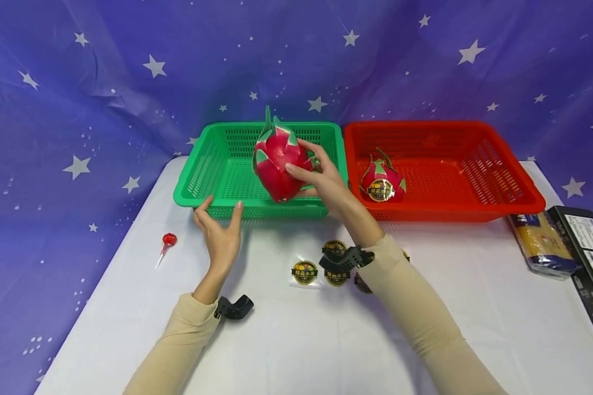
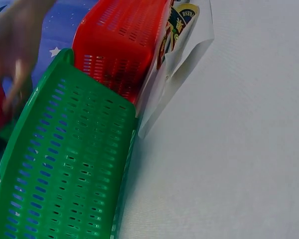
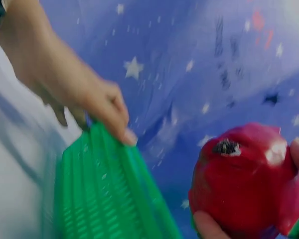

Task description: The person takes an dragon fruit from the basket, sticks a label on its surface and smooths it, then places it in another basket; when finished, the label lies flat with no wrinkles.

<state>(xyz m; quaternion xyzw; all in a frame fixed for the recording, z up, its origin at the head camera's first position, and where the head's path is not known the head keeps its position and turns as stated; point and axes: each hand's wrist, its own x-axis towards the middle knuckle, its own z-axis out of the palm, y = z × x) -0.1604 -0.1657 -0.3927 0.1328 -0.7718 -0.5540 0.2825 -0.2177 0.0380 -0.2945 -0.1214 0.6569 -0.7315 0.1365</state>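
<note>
Right hand [image 1: 329, 184]: clamped on dragon fruit [image 1: 277, 167]
Left hand [image 1: 221, 241]: at green basket [image 1: 259, 211] rim; blurred, cannot tell if gripping
Lollipop [image 1: 169, 239]: left of both hands

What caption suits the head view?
Right hand holds a dragon fruit over the green basket; another, stickered, sits in the red basket.

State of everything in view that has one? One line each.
Right hand: gripping a fruit
Held dragon fruit: raised, no sticker on visible sides
Left hand: fingers spread, at a basket's front rim
Green basket: upright, contents partly hidden
Red basket: upright, occupied
Second dragon fruit: in red basket, stickered
Lollipop: lying down
Loose stickers: unapplied, partly hidden
Yellow packet: lying down, seal unclear
</note>
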